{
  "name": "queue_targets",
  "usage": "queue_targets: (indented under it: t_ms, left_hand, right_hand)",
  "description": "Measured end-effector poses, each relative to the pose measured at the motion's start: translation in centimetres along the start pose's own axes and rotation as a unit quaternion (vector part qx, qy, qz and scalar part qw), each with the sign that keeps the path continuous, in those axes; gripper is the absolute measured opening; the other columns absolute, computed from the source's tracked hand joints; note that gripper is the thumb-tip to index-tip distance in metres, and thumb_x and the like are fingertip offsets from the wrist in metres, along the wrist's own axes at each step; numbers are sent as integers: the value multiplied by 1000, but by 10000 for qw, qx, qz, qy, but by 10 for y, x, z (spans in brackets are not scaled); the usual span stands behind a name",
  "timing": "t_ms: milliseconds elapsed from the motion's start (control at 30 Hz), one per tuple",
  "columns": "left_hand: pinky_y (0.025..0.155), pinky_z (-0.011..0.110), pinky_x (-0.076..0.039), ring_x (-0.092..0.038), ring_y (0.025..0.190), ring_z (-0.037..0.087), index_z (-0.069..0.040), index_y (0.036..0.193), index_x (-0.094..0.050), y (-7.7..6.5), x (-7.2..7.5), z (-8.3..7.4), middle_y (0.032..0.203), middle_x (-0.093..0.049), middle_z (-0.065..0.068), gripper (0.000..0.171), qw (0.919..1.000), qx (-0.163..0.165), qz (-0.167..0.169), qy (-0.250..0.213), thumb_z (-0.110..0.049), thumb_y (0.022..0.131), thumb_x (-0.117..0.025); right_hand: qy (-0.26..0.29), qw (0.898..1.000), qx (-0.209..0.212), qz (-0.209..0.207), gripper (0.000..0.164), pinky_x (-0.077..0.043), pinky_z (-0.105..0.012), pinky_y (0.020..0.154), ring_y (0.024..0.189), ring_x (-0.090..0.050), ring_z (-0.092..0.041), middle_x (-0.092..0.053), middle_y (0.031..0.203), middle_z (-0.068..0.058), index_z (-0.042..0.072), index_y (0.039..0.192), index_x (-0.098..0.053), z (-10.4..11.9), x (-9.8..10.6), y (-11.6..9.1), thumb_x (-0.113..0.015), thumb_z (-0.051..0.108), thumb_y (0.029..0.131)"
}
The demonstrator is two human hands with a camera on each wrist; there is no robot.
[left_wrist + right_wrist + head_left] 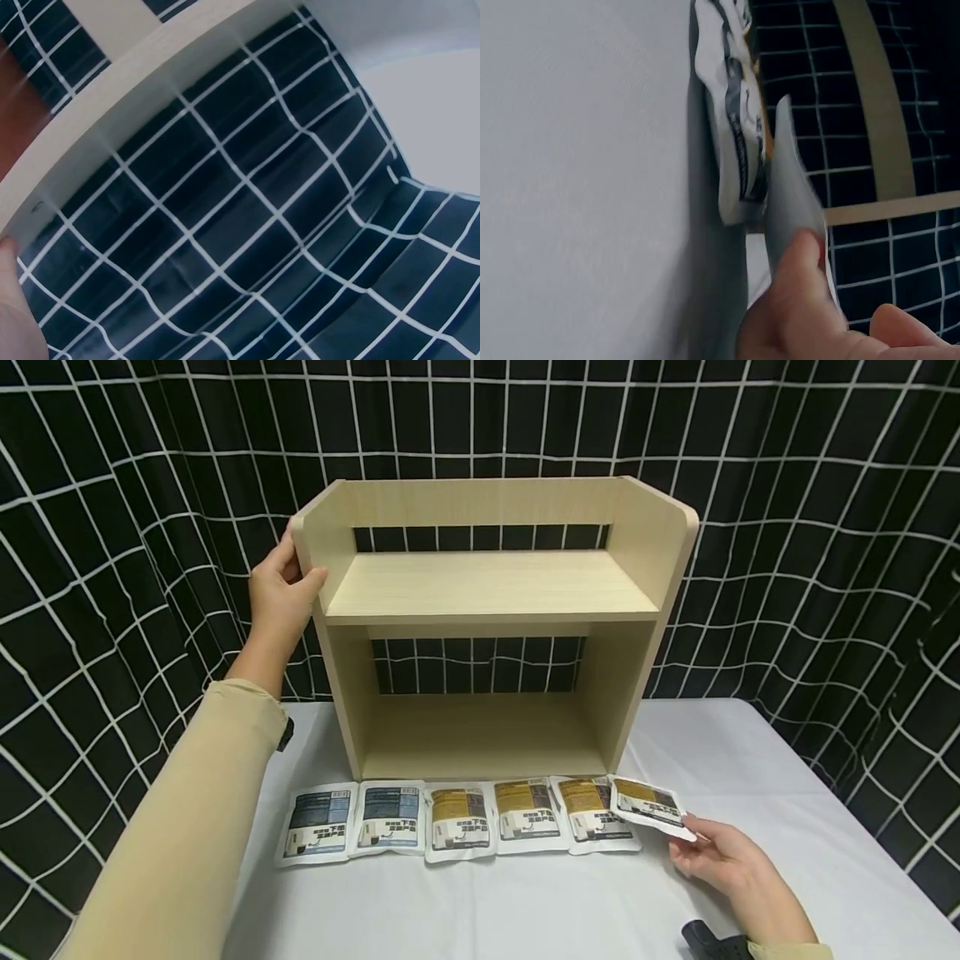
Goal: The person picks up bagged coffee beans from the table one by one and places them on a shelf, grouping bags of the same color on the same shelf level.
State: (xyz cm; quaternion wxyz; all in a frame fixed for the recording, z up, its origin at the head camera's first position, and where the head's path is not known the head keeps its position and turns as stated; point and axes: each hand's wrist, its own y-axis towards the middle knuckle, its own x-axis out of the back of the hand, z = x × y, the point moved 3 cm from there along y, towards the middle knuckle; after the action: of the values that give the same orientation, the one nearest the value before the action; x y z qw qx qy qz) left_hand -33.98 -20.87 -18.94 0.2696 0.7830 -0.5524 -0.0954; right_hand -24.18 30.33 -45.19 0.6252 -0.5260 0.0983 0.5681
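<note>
Our right hand point(727, 864) pinches the yellow-labelled white pouch point(648, 804) by its near right corner, thumb against one face in the right wrist view. The pouch is tilted, its held corner raised off the table, and it lies at the right end of a row; whether its far edge touches its neighbour we cannot tell. Our left hand point(281, 585) grips the left side panel of a two-tier wooden shelf point(491, 617), thumb at the front edge.

We judge the pouch light and flat, with a thin, bendable rim and perhaps a soft, slightly padded middle. Its smooth-looking film may slide a little, so a thumb-and-finger pinch on the flat border seems best; squeezing the middle could crease it. It looks hard to break.

Beside it, along the shelf's front, lie three more yellow-labelled pouches point(459, 820), then two blue-labelled pouches point(318, 822) at the left end. All rest on a white tablecloth point(540, 910). Behind hangs black cloth with a white grid point(795, 502).
</note>
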Motion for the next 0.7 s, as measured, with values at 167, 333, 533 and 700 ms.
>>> queue_targets:
  t_ms: [167, 333, 533, 700]
  left_hand:
    - [103, 31, -41, -49, 128, 20, -13, 151, -35, -2, -2, 0, 144, -48, 12, 63, 10000, 53, 15, 5, 1, 94, -58]
    - [102, 32, -42, -50, 128, 21, -12, 151, -35, -1, -3, -2, 144, -48, 13, 63, 10000, -7, 76, 24, 1, 94, -58]
    - [102, 32, -42, -50, 127, 21, -16, 151, -35, -2, -1, -3, 145, -48, 11, 64, 10000, 37, 72, -15, -1, 94, -60]
    - [103, 33, -41, -49, 128, 22, -18, 152, -34, -3, -1, -1, 145, -47, 12, 64, 9999, 112, 87, 18, -2, 94, -59]
  right_hand:
    - [579, 9973, 220, 392, 76, -17, -50, 112, 141, -21, -32, -50, 120, -41, 27, 156, -4, -3, -10, -1, -30, -14, 97]
    - [466, 9960, 464, 601, 87, -6, -40, 112, 143, 10, -17, 20, 157, 6, 30, 150, 21, -5, -17, -1, -20, -21, 92]
    - [491, 9945, 561, 742, 83, -7, -40, 112, 144, 9, -17, 20, 158, 7, 31, 151, 19, -4, -23, -7, -16, -18, 94]
    - [366, 9921, 686, 983, 83, -8, -40, 112, 142, 9, -17, 13, 160, -1, 27, 152, 19, -6, -26, -14, -17, -19, 93]
